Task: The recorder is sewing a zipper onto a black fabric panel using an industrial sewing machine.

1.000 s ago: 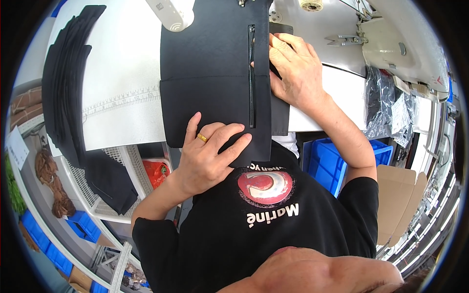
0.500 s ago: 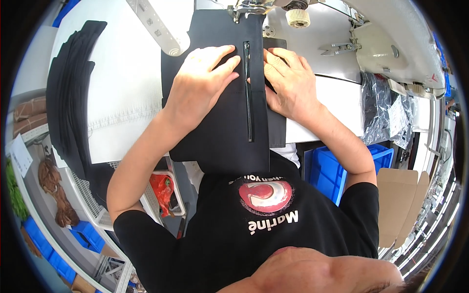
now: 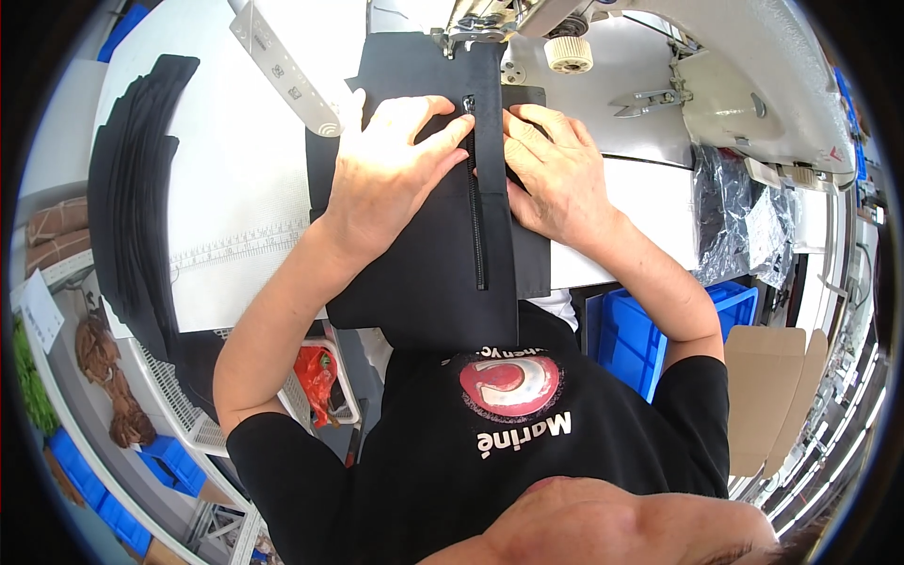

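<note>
A black fabric panel [image 3: 414, 273] lies on the white table, its far end close to the sewing machine's presser foot [image 3: 449, 45]. A black zipper [image 3: 478, 235] runs lengthwise along it, with a metal slider at the far end. My left hand [image 3: 391, 174] rests on the panel, fingers apart, one fingertip touching the zipper just below the slider. To the right, my right hand [image 3: 557, 174] has its fingers curled over the panel's folded right edge, the thumb partly hidden. Beneath that hand lies another dark piece [image 3: 534, 254].
A stack of black fabric strips [image 3: 132, 207] lies at left. A white arm-like fixture [image 3: 282, 71] reaches over the table. Thread snips [image 3: 650, 99] lie by the machine [image 3: 772, 94]. Clear plastic bags [image 3: 744, 212] sit at right, above a blue bin [image 3: 631, 330].
My left fingers have shifted right onto the zipper. My right hand stays at the folded edge. The whole view has shifted slightly, with the machine appearing lower.
</note>
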Tool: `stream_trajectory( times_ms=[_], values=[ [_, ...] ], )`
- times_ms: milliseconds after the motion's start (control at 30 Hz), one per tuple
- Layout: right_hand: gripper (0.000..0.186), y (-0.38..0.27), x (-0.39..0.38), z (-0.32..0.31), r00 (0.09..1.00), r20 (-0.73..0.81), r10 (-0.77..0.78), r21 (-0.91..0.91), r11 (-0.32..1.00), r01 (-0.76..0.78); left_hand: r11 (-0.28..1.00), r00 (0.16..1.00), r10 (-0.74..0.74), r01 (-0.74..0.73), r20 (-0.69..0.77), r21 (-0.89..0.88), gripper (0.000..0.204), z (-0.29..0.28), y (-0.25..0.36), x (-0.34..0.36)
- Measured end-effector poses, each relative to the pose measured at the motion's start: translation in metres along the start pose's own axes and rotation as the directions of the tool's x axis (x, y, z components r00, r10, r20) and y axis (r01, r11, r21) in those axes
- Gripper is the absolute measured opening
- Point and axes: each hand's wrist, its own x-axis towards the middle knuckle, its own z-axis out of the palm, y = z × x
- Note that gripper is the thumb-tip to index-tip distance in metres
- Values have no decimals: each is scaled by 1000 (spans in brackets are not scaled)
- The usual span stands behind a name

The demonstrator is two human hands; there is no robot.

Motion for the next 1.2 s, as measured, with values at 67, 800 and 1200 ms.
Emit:
stream_trajectory(
  times_ms=[67,800,1200],
  values=[
    [34,1,0,0,1000,1,7,18,1000,-7,999,1000,-6,5,30,33,32,-1,2,-1],
    [40,12,8,2,999,-9,53,-40,998,-53,999,999,-13,11,45,36,37,-1,2,-1],
    [47,12,5,-4,999,27,22,28,999,-22,998,996,-49,45,76,54,48,-3,4,-2]
  ],
)
